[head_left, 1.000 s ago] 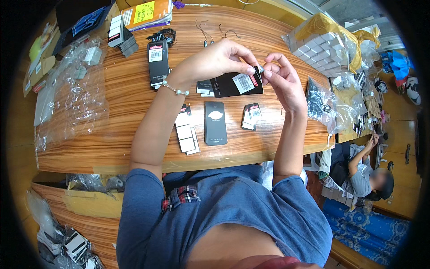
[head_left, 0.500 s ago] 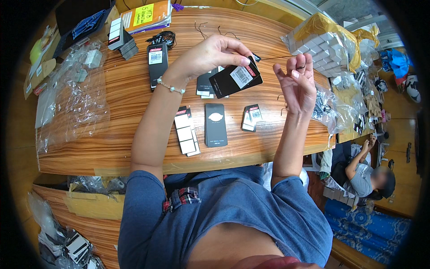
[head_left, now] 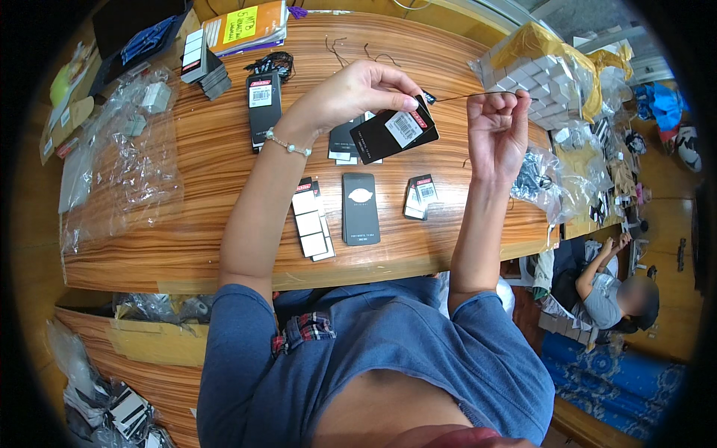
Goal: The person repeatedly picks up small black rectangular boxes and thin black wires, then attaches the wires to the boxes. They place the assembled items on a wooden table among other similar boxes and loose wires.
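Observation:
Pinched between the thumb and fingers of my left hand (head_left: pixel 370 88) are black hang tags (head_left: pixel 381 142) with a white barcode label. A thin black string (head_left: pixel 459 97) runs taut from the tags' top corner to my right hand (head_left: pixel 497 134), whose fingers are closed on its end. Partly covered by the held tags, more grey tags (head_left: pixel 340 142) lie on the table. Nearer to me rest a stack of white-labelled tags (head_left: pixel 308 220), a dark grey tag stack (head_left: pixel 360 216) and a small pile of barcoded tags (head_left: pixel 420 198).
Strung black tags (head_left: pixel 264 112) and another tag stack (head_left: pixel 205 71) lie at the back left, near crumpled clear plastic (head_left: pixel 127 164). A wrapped block of small white boxes (head_left: pixel 530 82) stands back right, beside a plastic bag (head_left: pixel 538 175). A person (head_left: pixel 609 295) sits at far right.
My right hand has moved slightly right and its fingers have closed further around the string, drawing it straight. The left hand stays almost still with the tags.

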A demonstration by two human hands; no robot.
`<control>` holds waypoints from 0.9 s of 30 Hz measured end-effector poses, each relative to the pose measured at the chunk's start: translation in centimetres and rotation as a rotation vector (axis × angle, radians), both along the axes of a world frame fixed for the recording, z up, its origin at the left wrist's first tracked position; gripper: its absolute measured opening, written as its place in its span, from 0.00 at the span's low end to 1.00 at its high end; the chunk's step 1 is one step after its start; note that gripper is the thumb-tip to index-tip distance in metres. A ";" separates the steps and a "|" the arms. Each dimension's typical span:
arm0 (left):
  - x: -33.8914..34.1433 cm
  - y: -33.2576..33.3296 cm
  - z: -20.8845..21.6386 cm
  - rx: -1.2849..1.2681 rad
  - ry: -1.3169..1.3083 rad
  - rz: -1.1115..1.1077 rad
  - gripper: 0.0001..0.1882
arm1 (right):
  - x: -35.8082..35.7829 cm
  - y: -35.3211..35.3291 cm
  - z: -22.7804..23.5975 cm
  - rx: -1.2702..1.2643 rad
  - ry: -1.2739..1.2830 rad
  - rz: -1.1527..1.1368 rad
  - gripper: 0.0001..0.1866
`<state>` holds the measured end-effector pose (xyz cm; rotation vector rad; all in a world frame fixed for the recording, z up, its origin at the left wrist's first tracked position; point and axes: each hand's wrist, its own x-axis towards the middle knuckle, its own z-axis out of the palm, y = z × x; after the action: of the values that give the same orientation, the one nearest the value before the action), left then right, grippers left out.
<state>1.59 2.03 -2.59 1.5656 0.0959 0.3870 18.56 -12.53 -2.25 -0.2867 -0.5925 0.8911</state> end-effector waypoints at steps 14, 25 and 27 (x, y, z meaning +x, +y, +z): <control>-1.7 0.9 2.4 0.234 -0.383 0.876 0.11 | -4.8 6.9 4.5 -0.308 -1.084 -0.607 0.08; -1.5 0.3 2.2 0.276 -0.412 0.919 0.10 | -6.8 8.0 2.9 -0.302 -1.280 -0.696 0.06; -1.2 0.2 2.0 0.267 -0.399 0.907 0.10 | -6.7 8.3 2.8 -0.319 -1.264 -0.691 0.06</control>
<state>0.41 2.20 -0.58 1.6021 0.4646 1.4613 11.82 -4.20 0.54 -1.3014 -1.3876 0.0177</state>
